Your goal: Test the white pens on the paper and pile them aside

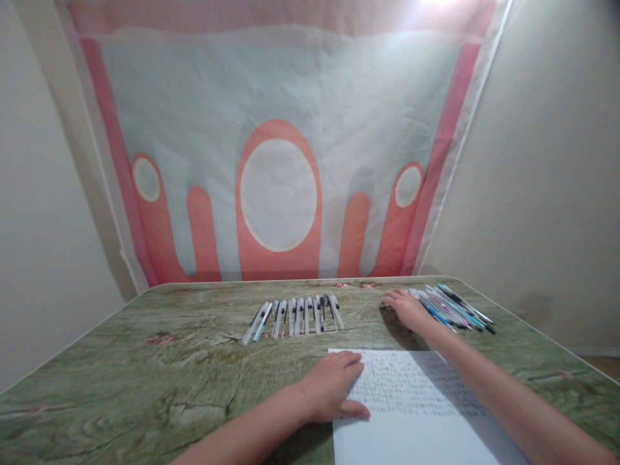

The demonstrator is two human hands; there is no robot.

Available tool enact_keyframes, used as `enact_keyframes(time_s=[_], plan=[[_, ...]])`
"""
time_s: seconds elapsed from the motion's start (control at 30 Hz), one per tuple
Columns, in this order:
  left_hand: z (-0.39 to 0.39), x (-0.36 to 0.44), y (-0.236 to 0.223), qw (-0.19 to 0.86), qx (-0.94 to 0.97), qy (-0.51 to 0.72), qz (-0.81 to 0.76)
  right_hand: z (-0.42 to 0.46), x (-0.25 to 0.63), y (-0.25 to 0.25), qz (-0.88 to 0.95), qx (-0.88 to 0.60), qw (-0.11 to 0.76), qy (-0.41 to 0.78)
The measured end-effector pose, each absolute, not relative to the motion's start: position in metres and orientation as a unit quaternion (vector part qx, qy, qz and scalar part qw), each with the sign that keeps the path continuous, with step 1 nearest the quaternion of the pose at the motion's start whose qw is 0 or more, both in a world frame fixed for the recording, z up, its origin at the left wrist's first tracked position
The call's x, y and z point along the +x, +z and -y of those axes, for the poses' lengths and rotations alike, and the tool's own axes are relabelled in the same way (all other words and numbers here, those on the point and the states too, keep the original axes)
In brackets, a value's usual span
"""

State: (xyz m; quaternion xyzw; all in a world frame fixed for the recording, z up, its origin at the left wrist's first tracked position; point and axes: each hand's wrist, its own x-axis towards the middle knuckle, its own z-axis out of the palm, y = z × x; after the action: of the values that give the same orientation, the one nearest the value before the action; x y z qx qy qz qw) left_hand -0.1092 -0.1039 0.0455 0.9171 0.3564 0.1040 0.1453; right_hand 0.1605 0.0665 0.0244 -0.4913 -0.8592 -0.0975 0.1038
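My left hand (336, 386) lies flat and open on the left edge of a white sheet of paper (411, 413) with lines of handwriting on it. Stretched farther out, my right hand (405, 307) rests palm down with its fingers spread, touching the left side of a pile of several pens (450, 307) at the far right of the table. Nothing shows between its fingers. A second row of several pens (295, 316), mostly white and grey, lies side by side at the middle of the table, apart from both hands.
The table (145, 361) has a green wood-grain cover and rounded far corners. A large pink and pale blue cloth (278, 161) hangs on the wall behind it. Plain walls stand on both sides.
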Motion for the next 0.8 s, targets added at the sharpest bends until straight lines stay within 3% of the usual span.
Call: enact_keyframes(time_s=[0.3, 0.47, 0.8], plan=[[0.111, -0.112, 0.046, 0.139, 0.915, 0.134, -0.353, -0.063, 0.03, 0.015, 0.806, -0.535, 0.245, 0.067], [0.11, -0.115, 0.047, 0.152, 0.903, 0.176, -0.36, -0.056, 0.008, -0.002, 0.777, -0.564, 0.274, 0.058], [0.04, -0.137, 0.054, 0.243, 0.753, 0.398, -0.464, -0.052, 0.01, -0.005, 0.784, -0.558, 0.27, 0.039]])
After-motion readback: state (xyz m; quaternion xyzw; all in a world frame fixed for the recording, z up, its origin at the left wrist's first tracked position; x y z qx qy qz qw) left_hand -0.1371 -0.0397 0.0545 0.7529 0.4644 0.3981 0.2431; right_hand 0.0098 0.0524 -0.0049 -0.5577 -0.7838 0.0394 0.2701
